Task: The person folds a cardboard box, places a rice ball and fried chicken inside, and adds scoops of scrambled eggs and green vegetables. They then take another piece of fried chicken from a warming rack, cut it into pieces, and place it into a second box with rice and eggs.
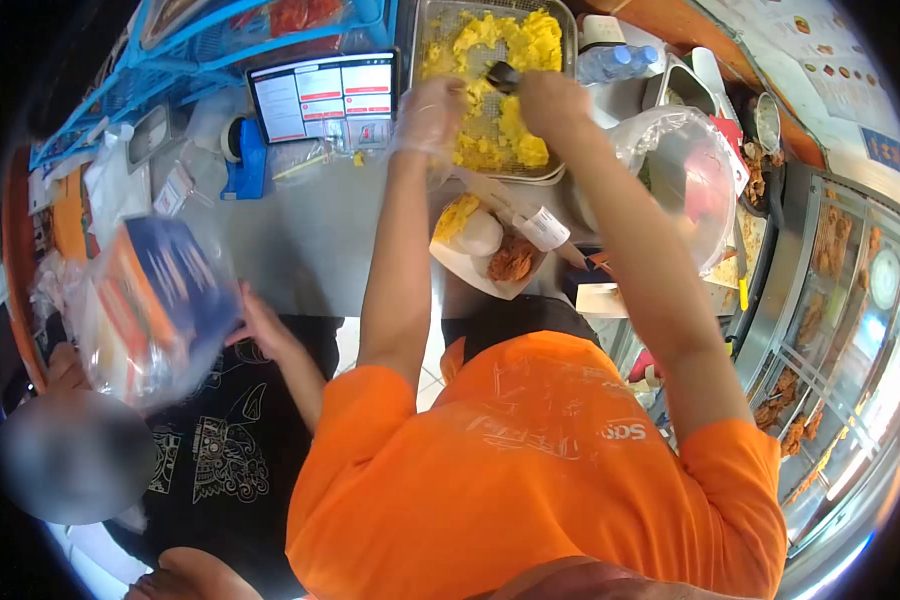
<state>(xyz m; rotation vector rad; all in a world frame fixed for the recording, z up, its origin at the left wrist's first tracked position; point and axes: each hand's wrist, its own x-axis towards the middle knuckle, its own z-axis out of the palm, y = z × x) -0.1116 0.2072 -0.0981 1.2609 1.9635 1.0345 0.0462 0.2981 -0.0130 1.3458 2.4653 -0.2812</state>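
Observation:
My right hand (553, 97) grips a black scoop (503, 75) and holds it in the yellow rice (510, 45) of a metal tray (568, 30). My left hand (430, 108), in a clear plastic glove, rests on the rice by the tray's left rim, close to the scoop; nothing shows in its fingers. Below the tray on the counter sits a white paper box (470, 268) holding yellow rice and a piece of fried chicken (513, 260). My orange shirt fills the bottom of the view.
A person in a black shirt (225, 440) stands at left holding a plastic bag with a blue and orange box (155, 300). A tablet (325, 95), blue tape dispenser (247, 155), water bottle (620, 62), clear bag (685, 165) and chicken display case (830, 300) surround the counter.

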